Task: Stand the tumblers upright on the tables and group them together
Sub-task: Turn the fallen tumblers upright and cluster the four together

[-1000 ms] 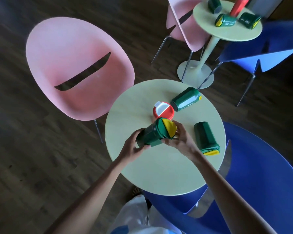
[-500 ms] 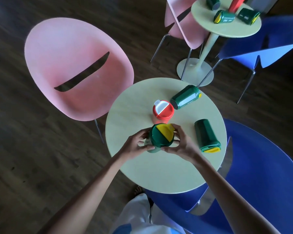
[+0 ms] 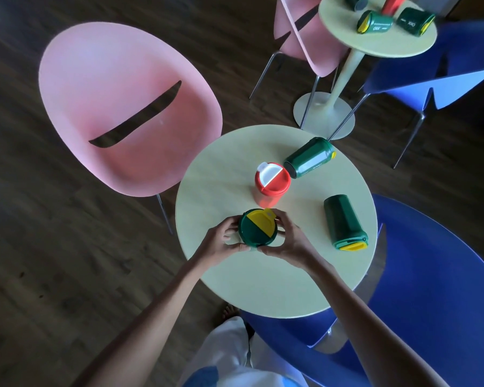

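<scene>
A green tumbler with a green-and-yellow lid (image 3: 257, 227) stands upright on the near round table (image 3: 263, 277), just in front of an upright red tumbler (image 3: 271, 183). My left hand (image 3: 223, 241) grips its left side and my right hand (image 3: 287, 241) its right side. Two more green tumblers lie on their sides on this table: one at the far edge (image 3: 310, 157), one at the right (image 3: 344, 222). On the far table (image 3: 380, 44) several tumblers lie tipped, among them two green ones (image 3: 375, 22) (image 3: 415, 20).
A pink chair (image 3: 129, 107) stands left of the near table and a blue chair (image 3: 436, 280) at its right. Another pink chair (image 3: 305, 32) and blue chair (image 3: 444, 76) flank the far table. The floor is dark wood.
The green tumbler in both hands went from tilted on its side to upright, and moved slightly toward me, away from the red tumbler.
</scene>
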Demonstrator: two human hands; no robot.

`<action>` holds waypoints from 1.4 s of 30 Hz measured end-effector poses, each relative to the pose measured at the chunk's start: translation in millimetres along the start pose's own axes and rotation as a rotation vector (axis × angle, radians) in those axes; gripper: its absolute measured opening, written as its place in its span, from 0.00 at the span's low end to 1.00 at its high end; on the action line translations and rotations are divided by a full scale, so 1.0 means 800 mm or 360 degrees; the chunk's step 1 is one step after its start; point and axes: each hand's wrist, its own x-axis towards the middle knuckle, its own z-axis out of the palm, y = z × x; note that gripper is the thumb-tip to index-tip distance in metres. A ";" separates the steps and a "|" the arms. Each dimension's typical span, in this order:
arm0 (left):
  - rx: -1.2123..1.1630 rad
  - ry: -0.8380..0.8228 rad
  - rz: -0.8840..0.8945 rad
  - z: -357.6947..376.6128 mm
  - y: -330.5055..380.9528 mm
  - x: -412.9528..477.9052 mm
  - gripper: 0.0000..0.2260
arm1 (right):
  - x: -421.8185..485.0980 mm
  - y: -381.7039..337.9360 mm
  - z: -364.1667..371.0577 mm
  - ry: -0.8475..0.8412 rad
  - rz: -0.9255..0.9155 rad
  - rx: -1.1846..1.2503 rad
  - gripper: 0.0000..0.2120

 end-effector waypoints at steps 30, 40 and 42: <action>0.0127 -0.0211 0.0009 0.208 0.052 0.029 0.17 | -0.141 0.131 -0.139 0.0905 0.0212 -0.0068 0.12; 0.0225 0.0075 0.0040 0.289 0.077 0.082 0.33 | -0.091 0.185 -0.212 0.0469 0.0347 0.0104 0.31; 0.0172 0.0147 -0.0009 0.298 0.076 0.088 0.32 | -0.080 0.194 -0.212 0.0370 0.0340 0.0207 0.31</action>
